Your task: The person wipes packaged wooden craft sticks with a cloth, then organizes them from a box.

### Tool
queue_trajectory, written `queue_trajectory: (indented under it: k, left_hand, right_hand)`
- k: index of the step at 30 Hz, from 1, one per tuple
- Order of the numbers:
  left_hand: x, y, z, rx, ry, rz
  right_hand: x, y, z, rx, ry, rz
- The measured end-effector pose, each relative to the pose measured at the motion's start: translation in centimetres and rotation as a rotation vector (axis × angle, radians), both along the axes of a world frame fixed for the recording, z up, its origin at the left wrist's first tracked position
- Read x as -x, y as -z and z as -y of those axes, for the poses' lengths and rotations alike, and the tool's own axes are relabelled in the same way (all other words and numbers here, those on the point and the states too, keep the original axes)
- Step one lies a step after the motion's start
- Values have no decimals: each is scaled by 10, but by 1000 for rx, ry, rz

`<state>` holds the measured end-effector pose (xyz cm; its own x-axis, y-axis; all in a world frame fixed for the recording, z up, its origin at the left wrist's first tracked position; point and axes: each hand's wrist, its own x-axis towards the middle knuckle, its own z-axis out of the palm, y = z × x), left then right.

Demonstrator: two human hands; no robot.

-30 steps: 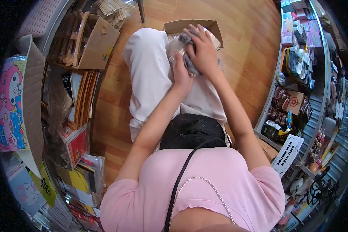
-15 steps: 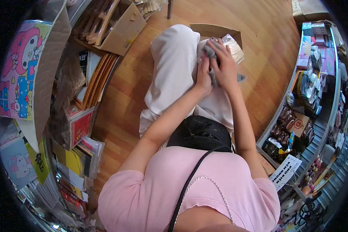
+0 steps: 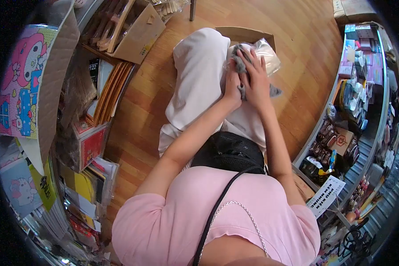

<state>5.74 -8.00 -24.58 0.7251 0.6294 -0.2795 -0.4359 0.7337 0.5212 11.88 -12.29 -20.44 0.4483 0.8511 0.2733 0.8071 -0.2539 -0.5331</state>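
Note:
A grey, fuzzy, cloth-like thing (image 3: 240,64) lies bunched on the right thigh of the white trousers; its exact kind is hard to make out. My left hand (image 3: 233,88) is at its left side, its fingers partly hidden and closed against it. Across the top, my right hand (image 3: 256,82) lies with fingers stretched and spread, covering much of it. One grey end pokes out to the right of my right wrist. Just beyond my right fingertips, a clear plastic bag (image 3: 269,57) rests by the knee, over an open cardboard box (image 3: 248,32).
Left are a carton of wooden pieces (image 3: 139,37), stacked frames (image 3: 115,93) and a cartoon-printed board (image 3: 24,84). A metal shelf (image 3: 312,142) of packaged goods and a paper sign (image 3: 326,196) stand right. Wooden floor (image 3: 139,128) surrounds my legs. A black bag (image 3: 228,153) sits on my lap.
My right hand's fingers have straightened and spread over the grey thing. More of its end shows at the right, and the plastic bag appears larger and shifted slightly.

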Motion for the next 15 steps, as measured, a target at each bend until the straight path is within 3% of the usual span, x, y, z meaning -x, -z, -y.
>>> queue_trajectory:
  k: [3, 4, 6, 8, 12, 14, 15]
  left_hand:
    - [-12, 13, 5, 4, -53, -52]
    - [-15, 13, 8, 10, -110, -136]
    - [-9, -2, 8, -23, -17, -202]
    - [-10, -4, 9, -39, 5, -247]
    - [-9, -15, 9, -62, -2, -223]
    - [-6, -27, 7, -111, 4, -322]
    - [-9, 4, 5, -21, 22, -261]
  right_hand:
    - [-41, 11, -24, 9, -62, 110]
    - [-60, 18, -30, -4, 29, 163]
    - [-84, 22, -23, -12, 139, 228]
    - [-98, 25, -9, 125, 419, -274]
    - [-39, 32, 21, -197, 301, -82]
    - [-3, 5, 26, -61, 154, -88]
    - [6, 1, 26, -50, 40, -128]
